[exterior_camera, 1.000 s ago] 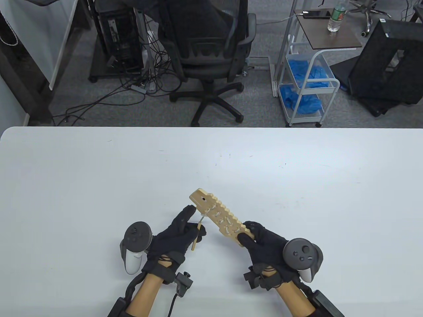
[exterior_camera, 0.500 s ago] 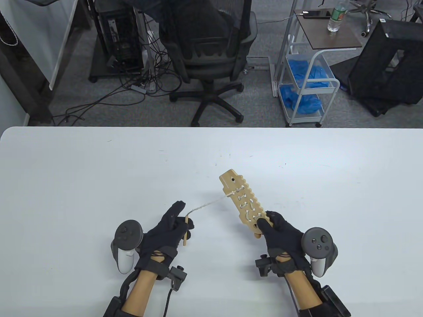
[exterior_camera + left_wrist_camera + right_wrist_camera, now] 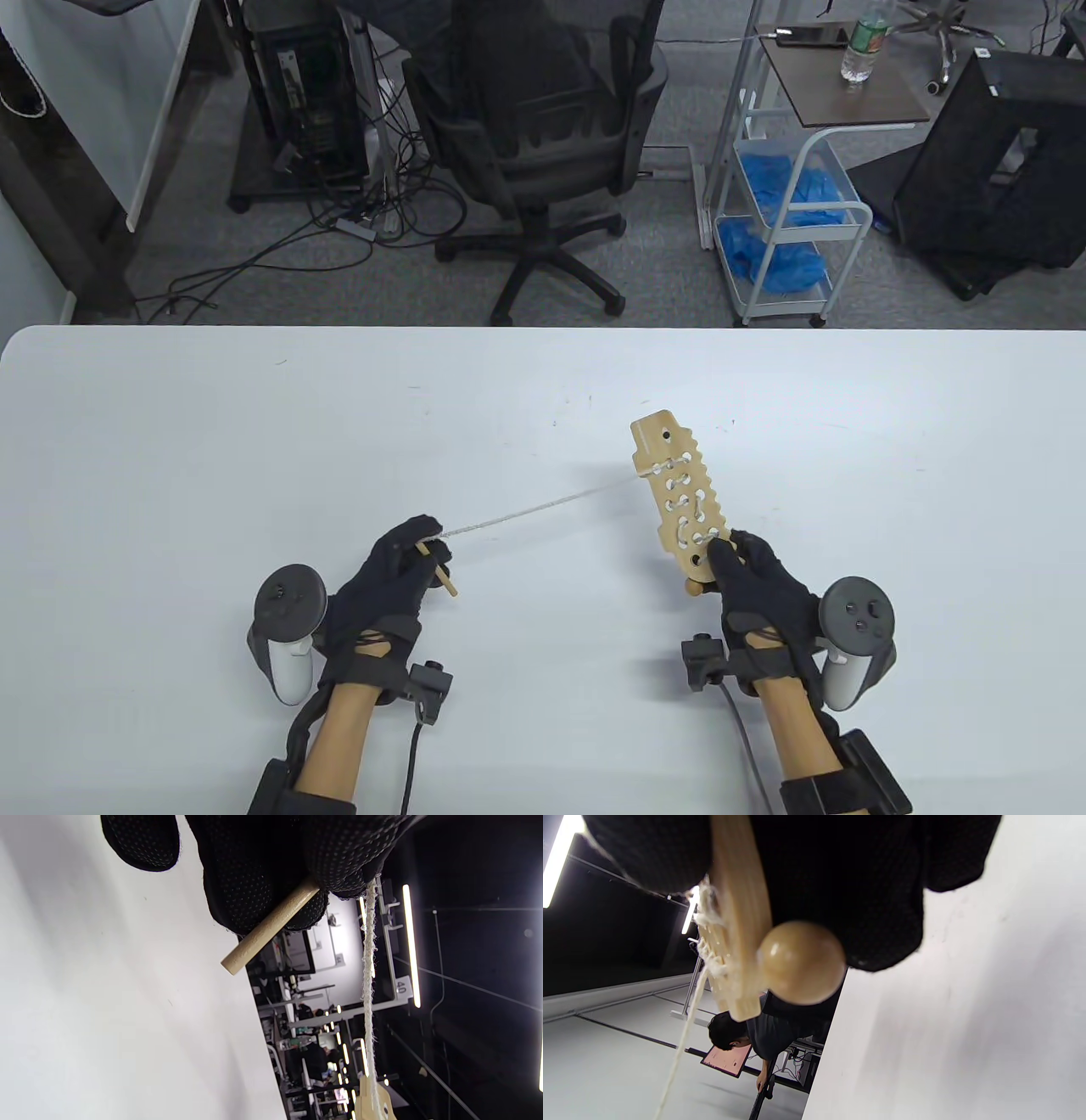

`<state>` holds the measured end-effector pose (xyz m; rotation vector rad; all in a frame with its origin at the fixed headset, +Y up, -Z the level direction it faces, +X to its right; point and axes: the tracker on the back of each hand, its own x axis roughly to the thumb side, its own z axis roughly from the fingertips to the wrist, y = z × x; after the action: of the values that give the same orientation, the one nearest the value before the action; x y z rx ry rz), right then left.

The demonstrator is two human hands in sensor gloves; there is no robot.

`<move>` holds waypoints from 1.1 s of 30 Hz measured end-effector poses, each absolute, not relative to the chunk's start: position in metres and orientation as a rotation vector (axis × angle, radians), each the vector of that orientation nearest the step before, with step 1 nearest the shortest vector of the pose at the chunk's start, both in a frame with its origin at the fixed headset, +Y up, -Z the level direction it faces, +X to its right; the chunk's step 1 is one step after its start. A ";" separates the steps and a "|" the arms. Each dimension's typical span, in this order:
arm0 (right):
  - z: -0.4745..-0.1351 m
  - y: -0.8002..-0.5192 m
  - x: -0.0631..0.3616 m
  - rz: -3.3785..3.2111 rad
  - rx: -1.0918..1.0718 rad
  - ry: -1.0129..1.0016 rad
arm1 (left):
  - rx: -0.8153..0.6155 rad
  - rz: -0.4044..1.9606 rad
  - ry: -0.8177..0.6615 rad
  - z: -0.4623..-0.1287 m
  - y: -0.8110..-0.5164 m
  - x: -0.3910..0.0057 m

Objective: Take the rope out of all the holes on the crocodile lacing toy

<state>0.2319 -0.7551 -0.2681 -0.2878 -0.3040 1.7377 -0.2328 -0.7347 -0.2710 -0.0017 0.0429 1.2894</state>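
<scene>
The wooden crocodile lacing toy [image 3: 679,497] is held up off the white table [image 3: 254,424], its head end pointing away. My right hand [image 3: 736,564] grips its near end; in the right wrist view the toy [image 3: 736,921] shows edge-on with a round wooden ball [image 3: 801,961] at its end. A white rope [image 3: 543,507] runs taut from a hole near the toy's head leftward to my left hand [image 3: 416,556]. That hand pinches the wooden needle stick [image 3: 443,577] at the rope's end; the stick [image 3: 267,929] and rope [image 3: 368,984] show in the left wrist view. Rope still threads several holes.
Beyond the table's far edge stand a black office chair [image 3: 543,127], a white cart with blue bags [image 3: 789,212] and a computer tower [image 3: 310,85]. A person sits at a desk in the background of the right wrist view [image 3: 734,1033].
Both hands moved apart: the left went left and nearer with the stick, the right carried the toy right and turned it more upright. More rope now stretches between them.
</scene>
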 end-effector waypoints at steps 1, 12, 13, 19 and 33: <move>-0.268 -0.756 0.233 1.726 -0.299 -0.302 | 0.007 1.290 0.053 -0.271 -0.735 -0.235; -0.267 -0.761 0.235 1.678 -0.343 -0.286 | 0.082 1.277 0.114 -0.270 -0.736 -0.247; -0.267 -0.762 0.232 1.683 -0.338 -0.277 | 0.087 1.259 0.110 -0.270 -0.735 -0.246; -0.264 -0.760 0.211 1.708 -0.255 -0.214 | 0.112 1.152 0.039 -0.270 -0.728 -0.234; -0.246 -0.747 0.139 1.987 0.167 -0.060 | 0.211 1.049 -0.161 -0.254 -0.703 -0.197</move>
<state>0.1389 -0.7471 -0.2462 0.1673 -0.0603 1.9872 -0.1971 -0.7028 -0.2541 0.2111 -0.1610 1.0489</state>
